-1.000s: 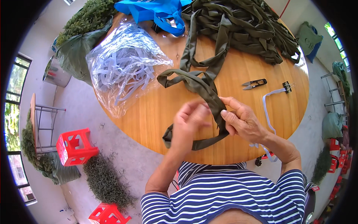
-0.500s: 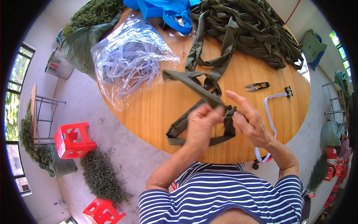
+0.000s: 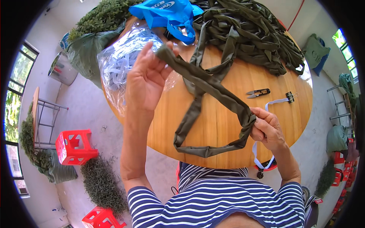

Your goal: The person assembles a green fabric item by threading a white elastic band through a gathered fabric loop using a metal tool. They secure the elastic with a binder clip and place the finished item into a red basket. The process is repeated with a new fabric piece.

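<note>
A long olive-green fabric strap [image 3: 213,88] runs slantwise between my hands, and its lower part hangs in a loop over the round wooden table's near side. My right hand [image 3: 268,128] pinches a bunched part of this strap between thumb and fingers. Up at the strap's far left end, my left hand [image 3: 146,81] is raised with the palm showing and the thumb spread away from the fingers. The strap's end lies against those fingers, which it partly hides. Another length of the strap crosses behind and leads toward a heap of similar olive straps [image 3: 251,38].
On the wooden table [image 3: 213,131] lie black thread snips [image 3: 258,93] and a white elastic band [image 3: 255,152] in a binder clip [image 3: 290,97]. A clear plastic bag [image 3: 118,72] of white bands and a blue bag [image 3: 163,15] are farther back. Red stools [image 3: 76,146] stand at left.
My left hand has swung up and left, away from my right hand, to the strap's end. The strap between them has straightened. My right hand has shifted slightly right and down, still pinching.
</note>
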`<state>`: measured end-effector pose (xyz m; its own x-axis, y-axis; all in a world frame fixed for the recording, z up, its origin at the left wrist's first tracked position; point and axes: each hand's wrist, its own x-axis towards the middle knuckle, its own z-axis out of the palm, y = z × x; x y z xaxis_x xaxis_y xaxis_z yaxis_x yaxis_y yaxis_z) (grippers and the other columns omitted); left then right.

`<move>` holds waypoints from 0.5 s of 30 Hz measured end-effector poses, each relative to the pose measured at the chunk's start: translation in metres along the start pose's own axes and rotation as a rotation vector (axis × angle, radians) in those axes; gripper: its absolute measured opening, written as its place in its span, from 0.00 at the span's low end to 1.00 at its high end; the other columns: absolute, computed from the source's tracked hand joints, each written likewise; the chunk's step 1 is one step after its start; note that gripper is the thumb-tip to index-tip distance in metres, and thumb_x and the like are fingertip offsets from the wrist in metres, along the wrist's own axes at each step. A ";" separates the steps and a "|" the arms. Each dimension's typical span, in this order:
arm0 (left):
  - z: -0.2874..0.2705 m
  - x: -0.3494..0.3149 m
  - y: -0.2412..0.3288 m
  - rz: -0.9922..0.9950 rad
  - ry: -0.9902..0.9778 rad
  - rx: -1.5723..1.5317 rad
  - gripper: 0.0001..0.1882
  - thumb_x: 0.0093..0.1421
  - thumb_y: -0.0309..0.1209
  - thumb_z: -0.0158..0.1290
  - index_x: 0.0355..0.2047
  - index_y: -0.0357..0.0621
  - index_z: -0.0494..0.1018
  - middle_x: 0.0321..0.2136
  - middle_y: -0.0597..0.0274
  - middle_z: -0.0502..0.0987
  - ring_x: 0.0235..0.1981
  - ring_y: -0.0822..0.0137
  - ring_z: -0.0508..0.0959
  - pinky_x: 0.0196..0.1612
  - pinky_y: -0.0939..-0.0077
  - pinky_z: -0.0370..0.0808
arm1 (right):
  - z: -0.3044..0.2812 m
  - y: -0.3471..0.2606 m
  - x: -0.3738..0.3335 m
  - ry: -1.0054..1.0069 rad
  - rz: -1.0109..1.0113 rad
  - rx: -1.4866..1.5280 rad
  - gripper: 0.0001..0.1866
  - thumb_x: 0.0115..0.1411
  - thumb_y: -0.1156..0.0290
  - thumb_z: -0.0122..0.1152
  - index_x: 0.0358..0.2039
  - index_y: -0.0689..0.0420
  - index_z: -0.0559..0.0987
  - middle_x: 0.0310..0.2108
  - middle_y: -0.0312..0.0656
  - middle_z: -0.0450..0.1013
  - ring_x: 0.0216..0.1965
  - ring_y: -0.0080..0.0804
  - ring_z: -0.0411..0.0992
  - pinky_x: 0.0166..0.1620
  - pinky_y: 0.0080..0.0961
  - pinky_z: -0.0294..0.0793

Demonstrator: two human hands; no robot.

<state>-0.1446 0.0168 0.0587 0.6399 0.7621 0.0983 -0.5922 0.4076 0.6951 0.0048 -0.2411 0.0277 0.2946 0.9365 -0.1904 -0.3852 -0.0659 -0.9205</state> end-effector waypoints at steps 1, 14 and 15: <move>0.012 -0.001 0.003 -0.009 -0.062 -0.005 0.14 0.62 0.36 0.39 0.41 0.38 0.64 0.37 0.48 0.73 0.39 0.60 0.74 0.44 0.67 0.71 | 0.000 0.001 -0.001 0.004 -0.038 0.053 0.16 0.59 0.73 0.43 0.48 0.63 0.67 0.18 0.29 0.63 0.13 0.11 0.54 0.17 0.09 0.51; 0.009 -0.080 -0.111 -0.400 0.061 0.028 0.09 0.59 0.34 0.48 0.33 0.41 0.72 0.31 0.61 0.76 0.34 0.71 0.75 0.39 0.75 0.73 | 0.025 0.035 -0.002 0.215 -0.004 0.144 0.16 0.58 0.75 0.45 0.47 0.63 0.66 0.19 0.29 0.63 0.16 0.10 0.56 0.19 0.09 0.53; 0.011 -0.090 -0.121 -0.424 0.085 0.016 0.09 0.59 0.34 0.48 0.32 0.41 0.72 0.31 0.62 0.76 0.33 0.72 0.75 0.39 0.76 0.72 | 0.031 0.037 0.000 0.218 -0.043 0.087 0.16 0.58 0.75 0.46 0.47 0.63 0.65 0.20 0.29 0.65 0.17 0.10 0.57 0.20 0.09 0.54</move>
<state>-0.1249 -0.1069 -0.0263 0.7817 0.5684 -0.2568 -0.2777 0.6859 0.6726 -0.0364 -0.2325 0.0043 0.4908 0.8406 -0.2293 -0.4393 0.0115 -0.8983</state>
